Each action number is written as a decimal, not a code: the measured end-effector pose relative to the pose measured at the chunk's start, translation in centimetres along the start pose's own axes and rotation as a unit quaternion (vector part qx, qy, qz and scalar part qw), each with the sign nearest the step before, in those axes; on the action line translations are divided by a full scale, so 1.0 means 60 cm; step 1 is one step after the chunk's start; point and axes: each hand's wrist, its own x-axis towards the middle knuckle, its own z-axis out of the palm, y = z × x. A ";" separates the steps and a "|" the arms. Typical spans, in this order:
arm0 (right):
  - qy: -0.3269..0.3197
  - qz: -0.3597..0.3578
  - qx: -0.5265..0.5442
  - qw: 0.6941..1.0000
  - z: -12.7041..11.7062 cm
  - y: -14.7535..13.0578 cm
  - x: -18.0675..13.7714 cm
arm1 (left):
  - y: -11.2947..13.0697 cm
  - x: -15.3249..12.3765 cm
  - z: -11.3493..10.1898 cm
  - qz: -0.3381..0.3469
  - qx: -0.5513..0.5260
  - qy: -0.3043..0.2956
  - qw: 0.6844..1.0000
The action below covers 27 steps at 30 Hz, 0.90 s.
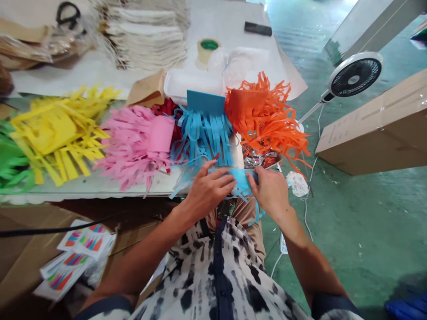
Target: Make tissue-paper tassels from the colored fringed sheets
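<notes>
the blue fringe strip [240, 178] is thin matt paper, like the orange fringe pile [267, 120], pink fringe pile [140, 142] and yellow fringe pile [60, 133]. the crinkled foil [256, 158] is shiny silver. the big box [376, 129] is dull brown cardboard. the fan [353, 76] is smooth plastic. the stacked bags [147, 35] look like rough pale cloth.

Table [83, 187], near edge, left to right: green fringed paper pile [11, 164], yellow fringed paper pile [56, 133], pink fringed paper pile [136, 142]. Orange fringed paper pile [267, 120] at the right edge. Far side: stack of cream cloth bags [147, 35], black-handled scissors [68, 15] toward far left corner, beige tape roll with green core [207, 48]. Green floor [367, 231] past right edge: white desk fan [355, 76], brown cardboard box [376, 129].
</notes>
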 end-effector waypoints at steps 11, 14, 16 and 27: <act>0.226 -0.187 0.049 0.955 -0.014 0.032 -0.070 | 0.010 -0.004 -0.011 0.006 -0.018 -0.068 0.998; 0.150 -0.252 0.082 0.953 0.009 0.024 -0.080 | 0.009 -0.005 -0.016 0.006 -0.016 -0.074 0.997; 0.129 -0.222 0.092 0.962 0.019 0.024 -0.079 | 0.004 -0.009 -0.025 0.007 -0.027 -0.076 0.997; 0.139 -0.203 0.060 0.967 0.008 0.018 -0.053 | -0.041 -0.046 -0.099 -0.177 0.116 -0.029 0.977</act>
